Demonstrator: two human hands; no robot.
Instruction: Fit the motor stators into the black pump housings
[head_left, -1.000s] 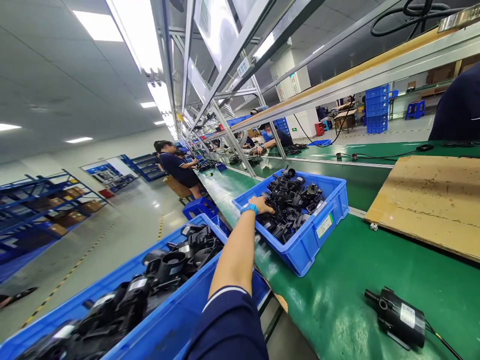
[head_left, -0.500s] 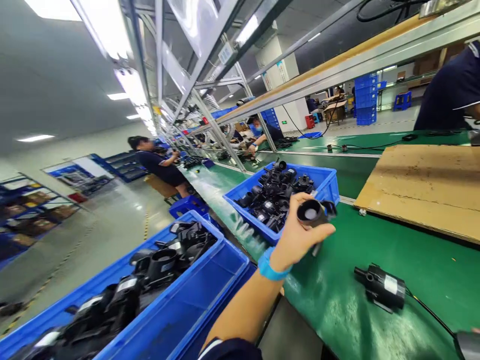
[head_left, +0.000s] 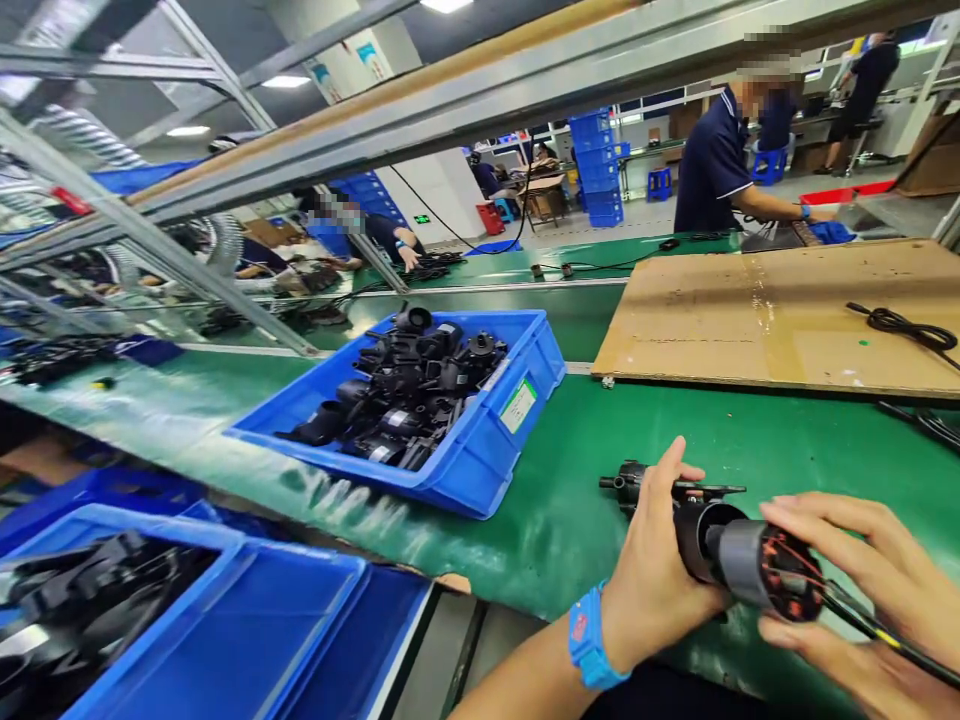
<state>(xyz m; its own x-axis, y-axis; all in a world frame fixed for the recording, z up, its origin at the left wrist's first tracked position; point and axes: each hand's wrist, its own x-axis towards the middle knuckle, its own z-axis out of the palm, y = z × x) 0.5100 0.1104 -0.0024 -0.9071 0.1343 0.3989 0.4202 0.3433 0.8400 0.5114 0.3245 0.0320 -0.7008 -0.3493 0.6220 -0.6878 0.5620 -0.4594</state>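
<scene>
My left hand (head_left: pixel 654 570), with a blue wristband, is closed round a black pump housing (head_left: pixel 694 535). My right hand (head_left: pixel 862 610) grips a grey motor core (head_left: pixel 765 572) with copper windings and a black cable trailing right. The core's end sits in the mouth of the housing. Both hands hover over the green belt (head_left: pixel 570 480) near its front edge. Another black pump part (head_left: pixel 628 480) lies on the belt just behind my left hand. A blue bin (head_left: pixel 480 450) full of black pump housings stands to the left on the belt.
A cardboard sheet (head_left: pixel 750 320) lies at the back right with a coiled black cable (head_left: pixel 900 328) on it. A second blue bin (head_left: pixel 225 630) with black parts sits low at the left. People work across the line and further down it.
My left hand took a black housing from the bin and brought it right over the belt. My right hand came into view with the motor core and met the housing. The view swung right.
</scene>
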